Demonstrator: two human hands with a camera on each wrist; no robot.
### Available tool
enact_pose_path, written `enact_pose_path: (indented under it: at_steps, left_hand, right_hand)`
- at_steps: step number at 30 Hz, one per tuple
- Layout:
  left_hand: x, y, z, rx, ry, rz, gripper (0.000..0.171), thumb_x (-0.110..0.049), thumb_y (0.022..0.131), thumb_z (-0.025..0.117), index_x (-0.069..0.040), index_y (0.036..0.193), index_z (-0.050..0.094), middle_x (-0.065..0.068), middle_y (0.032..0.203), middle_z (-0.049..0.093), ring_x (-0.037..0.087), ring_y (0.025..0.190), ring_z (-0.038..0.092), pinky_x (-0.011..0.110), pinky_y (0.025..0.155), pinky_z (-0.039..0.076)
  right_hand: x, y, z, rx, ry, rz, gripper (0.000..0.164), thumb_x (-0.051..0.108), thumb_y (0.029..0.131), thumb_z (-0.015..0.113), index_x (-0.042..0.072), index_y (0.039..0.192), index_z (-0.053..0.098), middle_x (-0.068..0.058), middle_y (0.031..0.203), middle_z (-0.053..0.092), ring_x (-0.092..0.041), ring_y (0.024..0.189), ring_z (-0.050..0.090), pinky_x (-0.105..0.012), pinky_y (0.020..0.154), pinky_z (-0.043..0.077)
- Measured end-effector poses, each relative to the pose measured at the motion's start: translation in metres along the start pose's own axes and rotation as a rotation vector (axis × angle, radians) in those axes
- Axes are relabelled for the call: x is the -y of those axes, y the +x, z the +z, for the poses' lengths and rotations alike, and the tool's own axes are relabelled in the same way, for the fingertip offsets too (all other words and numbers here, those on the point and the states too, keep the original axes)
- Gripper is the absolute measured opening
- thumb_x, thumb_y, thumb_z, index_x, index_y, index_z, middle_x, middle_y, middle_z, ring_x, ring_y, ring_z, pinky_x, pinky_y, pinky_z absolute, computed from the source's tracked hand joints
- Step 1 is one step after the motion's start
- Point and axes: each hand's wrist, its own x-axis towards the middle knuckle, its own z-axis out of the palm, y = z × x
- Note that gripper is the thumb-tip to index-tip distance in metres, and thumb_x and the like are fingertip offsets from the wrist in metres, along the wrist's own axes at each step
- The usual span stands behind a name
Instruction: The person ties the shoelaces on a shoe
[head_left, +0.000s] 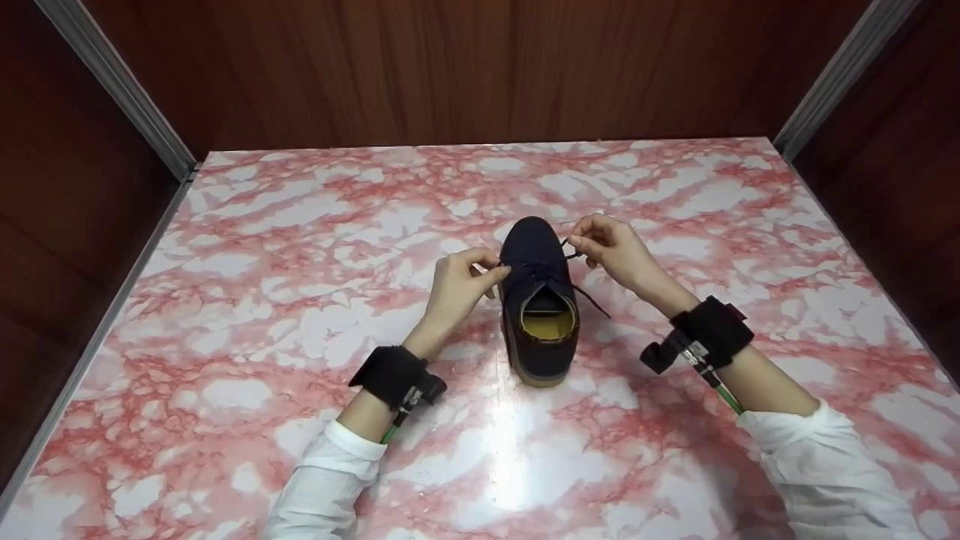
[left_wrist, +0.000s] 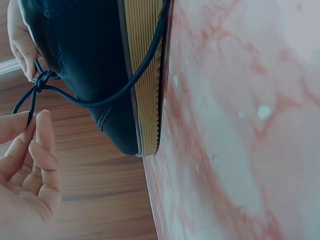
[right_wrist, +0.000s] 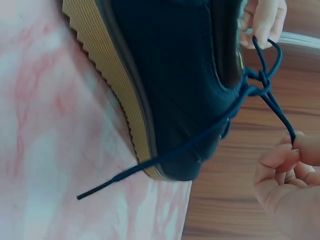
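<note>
A dark navy shoe (head_left: 536,244) with a ribbed tan sole and yellow insole stands upright on the table, its toe pointing away from me. Over its tongue the dark shoelace (left_wrist: 117,96) is tied in a knot with loops. On the left side, my left hand (head_left: 466,283) pinches one loop between thumb and forefinger. My right hand (head_left: 615,251) pinches another part of the lace on the right, drawn out from the knot (right_wrist: 259,84). One loose lace end with a dark tip hangs down the shoe's right side.
The shoe stands on a table (head_left: 247,337) with a red and white marbled top. Dark wood panels (head_left: 450,75) close in the back and both sides, with grey metal strips (head_left: 120,82) at the corners. Black straps with small cameras are worn on both wrists.
</note>
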Motion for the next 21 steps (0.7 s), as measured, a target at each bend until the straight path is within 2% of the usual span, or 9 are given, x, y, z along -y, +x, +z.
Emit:
enact_pose_path:
  at_steps: [1,3,5,7,9,10,14,17,21]
  left_hand:
    - [0.006,0.001,0.002,-0.013,0.019,0.013,0.014,-0.030,0.063,0.053,-0.016,0.066,0.055,-0.004,0.057,0.051,0.008,0.035,0.043,0.025,0.029,0.029]
    - [0.035,0.007,0.012,-0.057,0.046,0.040,0.018,-0.039,0.059,0.053,-0.022,0.064,0.054,-0.009,0.056,0.050,0.006,0.033,0.041,0.026,0.028,0.028]
    - [0.049,0.010,0.016,-0.091,0.086,0.057,0.017,-0.041,0.058,0.053,-0.025,0.064,0.053,-0.011,0.056,0.049,0.004,0.032,0.040,0.024,0.028,0.027]
    - [0.058,0.011,0.018,-0.119,0.124,0.064,0.016,-0.042,0.057,0.053,-0.027,0.063,0.052,-0.013,0.055,0.048,0.004,0.031,0.039,0.023,0.028,0.027]
    - [0.059,0.011,0.017,-0.121,0.123,0.060,0.016,-0.042,0.057,0.053,-0.027,0.062,0.052,-0.013,0.055,0.048,0.004,0.030,0.038,0.024,0.028,0.027]
    - [0.056,0.010,0.015,-0.108,0.116,0.055,0.017,-0.041,0.057,0.054,-0.026,0.063,0.053,-0.012,0.055,0.048,0.004,0.030,0.039,0.025,0.028,0.027]
    - [0.012,0.001,-0.004,-0.012,0.057,0.016,0.016,-0.033,0.060,0.055,-0.018,0.064,0.055,-0.005,0.057,0.050,0.009,0.033,0.042,0.029,0.029,0.029]
    - [-0.023,-0.008,-0.018,0.053,0.026,-0.004,0.014,-0.029,0.062,0.055,-0.015,0.064,0.055,-0.003,0.058,0.051,0.012,0.036,0.044,0.034,0.031,0.029]
    - [-0.047,-0.015,-0.028,0.076,0.040,0.018,0.015,-0.030,0.061,0.055,-0.015,0.062,0.055,-0.005,0.055,0.051,0.011,0.034,0.044,0.030,0.031,0.029]
  right_hand:
    - [0.005,-0.001,0.000,0.009,-0.019,-0.001,0.016,0.009,0.072,0.044,-0.006,0.076,0.044,-0.015,0.068,0.043,-0.017,0.047,0.037,-0.022,0.041,0.032]
    - [0.012,-0.004,-0.001,0.022,-0.049,0.005,0.016,0.008,0.072,0.044,-0.008,0.076,0.044,-0.017,0.070,0.043,-0.019,0.048,0.038,-0.022,0.042,0.032]
    - [0.011,-0.004,-0.003,0.029,-0.081,0.007,0.017,0.009,0.072,0.045,-0.008,0.076,0.045,-0.019,0.071,0.043,-0.023,0.051,0.038,-0.022,0.042,0.032]
    - [0.007,-0.004,-0.005,0.027,-0.122,0.011,0.018,0.012,0.071,0.046,-0.005,0.076,0.046,-0.020,0.068,0.044,-0.024,0.051,0.038,-0.022,0.041,0.032]
    - [0.001,-0.004,-0.007,0.021,-0.160,0.020,0.017,0.016,0.071,0.047,0.000,0.076,0.048,-0.019,0.066,0.046,-0.024,0.050,0.038,-0.022,0.039,0.032]
    - [-0.002,-0.003,-0.008,0.021,-0.177,0.020,0.017,0.018,0.070,0.047,0.002,0.075,0.048,-0.017,0.065,0.046,-0.023,0.049,0.039,-0.022,0.038,0.032]
    - [-0.013,-0.003,-0.012,0.026,-0.188,0.005,0.015,0.020,0.069,0.048,0.005,0.073,0.049,-0.009,0.061,0.048,-0.019,0.047,0.040,-0.023,0.038,0.033]
    - [-0.016,-0.003,-0.013,0.038,-0.144,-0.003,0.014,0.017,0.070,0.048,0.004,0.073,0.048,-0.011,0.061,0.049,-0.020,0.049,0.043,-0.025,0.040,0.036]
    - [-0.018,-0.005,-0.014,0.037,-0.117,0.005,0.014,0.017,0.069,0.048,0.003,0.073,0.048,-0.014,0.063,0.050,-0.020,0.050,0.045,-0.025,0.041,0.037]
